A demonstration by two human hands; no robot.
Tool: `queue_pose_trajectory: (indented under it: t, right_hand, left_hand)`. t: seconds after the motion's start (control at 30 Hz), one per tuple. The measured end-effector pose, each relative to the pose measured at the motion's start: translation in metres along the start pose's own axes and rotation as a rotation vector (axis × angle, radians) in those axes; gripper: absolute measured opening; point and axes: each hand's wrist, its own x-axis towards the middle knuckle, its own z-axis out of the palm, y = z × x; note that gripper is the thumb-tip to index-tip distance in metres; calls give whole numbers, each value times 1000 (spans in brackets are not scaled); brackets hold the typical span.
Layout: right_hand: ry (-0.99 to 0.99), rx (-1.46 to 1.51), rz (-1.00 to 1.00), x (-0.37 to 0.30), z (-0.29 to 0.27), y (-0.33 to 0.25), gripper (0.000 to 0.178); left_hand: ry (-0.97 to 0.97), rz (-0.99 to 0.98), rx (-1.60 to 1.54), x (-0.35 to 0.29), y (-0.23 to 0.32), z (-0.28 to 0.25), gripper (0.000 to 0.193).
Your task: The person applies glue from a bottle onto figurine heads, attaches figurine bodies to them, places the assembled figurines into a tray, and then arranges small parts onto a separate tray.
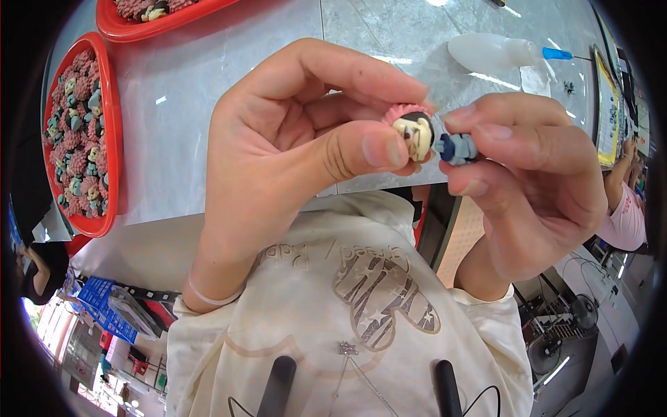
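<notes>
Upper red tray (142, 33) cropped, toy head (413, 130) partly covered, dark piece (569, 87) indistinct

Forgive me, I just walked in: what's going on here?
The person's left hand pinches a small pink-ruffled figurine head, and the right hand pinches a blue-grey figurine body close beside it; whether the two touch is hard to tell. A red tray on the left holds many pink and blue-grey pieces, and a white bottle with a blue tip is on the table beyond the right hand.
</notes>
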Motion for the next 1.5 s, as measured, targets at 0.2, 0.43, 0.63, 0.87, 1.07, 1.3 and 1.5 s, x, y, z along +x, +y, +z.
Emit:
queue_pose_trajectory:
  t: [0.2, 0.43, 0.63, 0.87, 1.07, 1.3, 1.5]
  right_hand:
    - [-39, -160, -100, 3, 1, 3, 17]
    - [5, -405, 132, 8, 15, -23, 16]
    - [-71, -361, -171, 9, 7, 0, 16]
    - [27, -321, -8, 1, 10, 0, 17]
    - [31, -120, 175, 3, 8, 4, 37]
    - [44, -224, 266, -8, 1, 5, 51]
    - [225, -141, 259, -14, -3, 2, 45]
  left_hand:
    - [-9, -10, -19, 0, 0, -3, 37]
    - [27, 51, 29, -1, -1, -3, 30]
    - [-34, 154, 57, -2, -6, -5, 27]
    - [-30, 111, 64, -2, -5, -3, 32]
    - [-7, -19, -30, -7, 3, -1, 49]
    - [54, 658, 777, -12, 42, -40, 42]
    - [769, 280, 1668, -52, 121, -107, 28]
